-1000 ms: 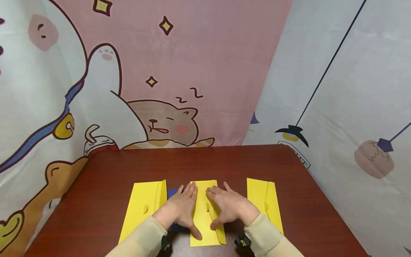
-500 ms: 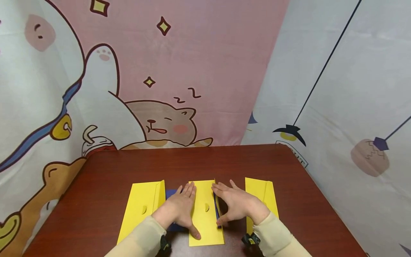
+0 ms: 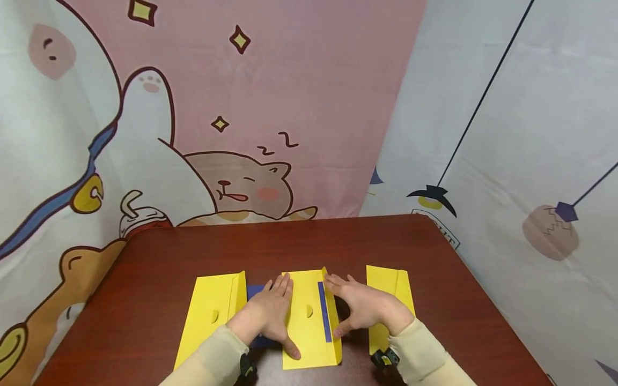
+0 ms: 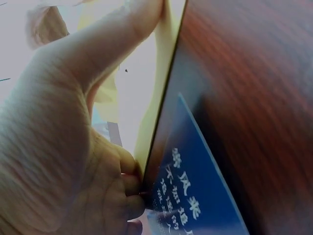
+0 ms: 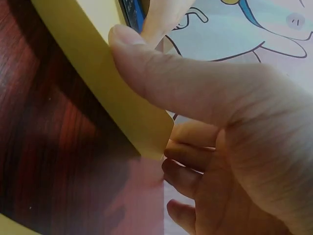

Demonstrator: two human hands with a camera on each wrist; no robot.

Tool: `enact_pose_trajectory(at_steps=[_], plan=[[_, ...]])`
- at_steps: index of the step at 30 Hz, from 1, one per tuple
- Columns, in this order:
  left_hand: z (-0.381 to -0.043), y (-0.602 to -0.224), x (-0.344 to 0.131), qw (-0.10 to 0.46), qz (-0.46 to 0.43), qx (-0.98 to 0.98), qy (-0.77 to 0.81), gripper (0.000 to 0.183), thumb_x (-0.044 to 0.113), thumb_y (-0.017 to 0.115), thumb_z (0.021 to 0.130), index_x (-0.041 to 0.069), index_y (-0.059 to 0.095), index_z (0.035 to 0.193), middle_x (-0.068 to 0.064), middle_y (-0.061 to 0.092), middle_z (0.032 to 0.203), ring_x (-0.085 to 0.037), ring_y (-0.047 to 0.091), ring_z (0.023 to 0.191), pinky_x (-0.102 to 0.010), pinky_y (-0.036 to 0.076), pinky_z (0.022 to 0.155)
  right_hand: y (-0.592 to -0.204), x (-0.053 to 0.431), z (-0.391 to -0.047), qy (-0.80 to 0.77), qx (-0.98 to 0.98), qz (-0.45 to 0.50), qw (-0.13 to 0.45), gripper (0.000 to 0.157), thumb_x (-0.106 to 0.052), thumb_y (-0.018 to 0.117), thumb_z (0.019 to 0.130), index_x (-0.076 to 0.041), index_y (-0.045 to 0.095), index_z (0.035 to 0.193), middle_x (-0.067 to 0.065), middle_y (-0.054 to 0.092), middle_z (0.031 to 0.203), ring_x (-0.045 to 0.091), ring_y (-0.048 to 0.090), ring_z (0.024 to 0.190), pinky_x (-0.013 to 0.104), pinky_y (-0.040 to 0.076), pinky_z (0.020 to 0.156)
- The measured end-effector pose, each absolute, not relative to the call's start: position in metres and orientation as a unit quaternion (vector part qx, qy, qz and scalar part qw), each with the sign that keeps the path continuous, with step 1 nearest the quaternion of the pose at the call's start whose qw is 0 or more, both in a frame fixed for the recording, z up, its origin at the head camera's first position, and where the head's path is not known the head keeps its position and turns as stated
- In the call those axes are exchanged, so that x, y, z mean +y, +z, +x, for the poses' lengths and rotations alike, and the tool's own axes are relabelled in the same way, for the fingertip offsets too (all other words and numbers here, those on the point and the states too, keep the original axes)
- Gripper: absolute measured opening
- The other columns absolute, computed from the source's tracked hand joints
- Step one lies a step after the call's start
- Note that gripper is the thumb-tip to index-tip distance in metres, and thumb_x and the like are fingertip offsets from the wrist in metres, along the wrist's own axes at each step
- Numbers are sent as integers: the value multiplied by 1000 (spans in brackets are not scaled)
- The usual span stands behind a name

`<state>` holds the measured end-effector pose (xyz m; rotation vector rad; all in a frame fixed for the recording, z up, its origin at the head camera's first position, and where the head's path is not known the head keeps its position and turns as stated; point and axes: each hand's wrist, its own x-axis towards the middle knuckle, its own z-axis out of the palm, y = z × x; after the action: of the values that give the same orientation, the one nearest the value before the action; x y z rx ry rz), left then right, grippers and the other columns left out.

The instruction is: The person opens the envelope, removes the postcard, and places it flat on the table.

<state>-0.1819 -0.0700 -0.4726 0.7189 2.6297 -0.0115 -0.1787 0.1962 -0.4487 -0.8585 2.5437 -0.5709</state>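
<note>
In the head view a yellow envelope (image 3: 304, 338) lies lengthwise between the hands, its long right flap (image 3: 336, 348) folded back. A narrow blue strip of a printed item (image 3: 324, 311) shows at the flap's opening. My left hand (image 3: 265, 318) rests spread along the envelope's left side, thumb near its front end. At the flap, my right hand (image 3: 369, 306) has its fingers near the far end and the thumb near the front; in the right wrist view the thumb (image 5: 132, 58) touches the flap. Partly hidden by my left hand is a blue card (image 4: 195, 181) with white writing.
Another yellow envelope (image 3: 207, 305) lies on the left, with its narrow flap slightly raised. A third yellow envelope (image 3: 386, 281) is on the right, partly behind my right hand. All rest on a dark red-brown table (image 3: 289, 244), with a cartoon-printed cloth (image 3: 333, 107) behind it.
The middle envelope's flap has swung from lying over the envelope out to the right, uncovering the blue strip. My right hand has moved right with it; my left hand has kept its place.
</note>
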Motion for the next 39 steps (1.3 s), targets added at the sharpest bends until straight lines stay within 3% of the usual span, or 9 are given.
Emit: enact_pose_trajectory(at_steps=[28, 39], plan=[[-182, -471, -67, 204, 254, 945, 9, 162, 93, 79, 51, -1, 17, 168, -20, 9, 175, -32, 11, 161, -48, 19, 127, -465, 201, -171, -176, 919, -298, 191, 111, -25, 100, 72, 4, 39, 160, 21, 24, 172, 40, 21, 158, 57, 23, 124], [-183, -474, -48, 162, 185, 966, 84, 141, 94, 68, 67, -7, 36, 160, -25, 30, 168, -39, 33, 154, -52, 38, 118, -469, 203, -174, -184, 916, -298, 196, 110, -27, 99, 74, 4, 39, 160, 19, 23, 172, 39, 21, 158, 57, 21, 125]])
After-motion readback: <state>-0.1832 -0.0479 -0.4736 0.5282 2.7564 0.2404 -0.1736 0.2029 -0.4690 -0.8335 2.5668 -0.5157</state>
